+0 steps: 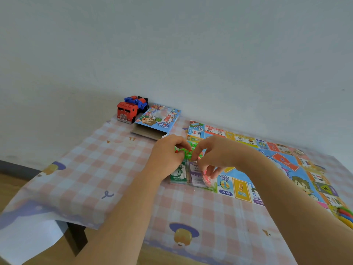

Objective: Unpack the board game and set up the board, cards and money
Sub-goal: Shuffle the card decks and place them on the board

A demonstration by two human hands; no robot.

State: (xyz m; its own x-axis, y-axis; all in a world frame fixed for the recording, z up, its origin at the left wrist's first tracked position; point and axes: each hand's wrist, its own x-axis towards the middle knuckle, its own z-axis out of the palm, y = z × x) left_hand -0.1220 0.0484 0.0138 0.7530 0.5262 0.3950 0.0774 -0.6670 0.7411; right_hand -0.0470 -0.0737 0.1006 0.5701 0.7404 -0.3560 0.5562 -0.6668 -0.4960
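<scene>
The colourful game board [282, 165] lies unfolded on the right half of the table. At its left edge lies a clear plastic packet [191, 176] holding green and purple play money and small green and red plastic pieces. My left hand [168, 152] and my right hand [214, 153] both pinch the top of this packet, fingers curled at its green pieces. The open game box [158, 121] lies behind my hands, near the wall.
A red and blue toy truck [131, 109] stands at the back beside the box. The table wears a pink checked cloth [114, 165] that hangs over the left edge. Coloured plastic pieces [346, 217] peek in at the right edge on the board.
</scene>
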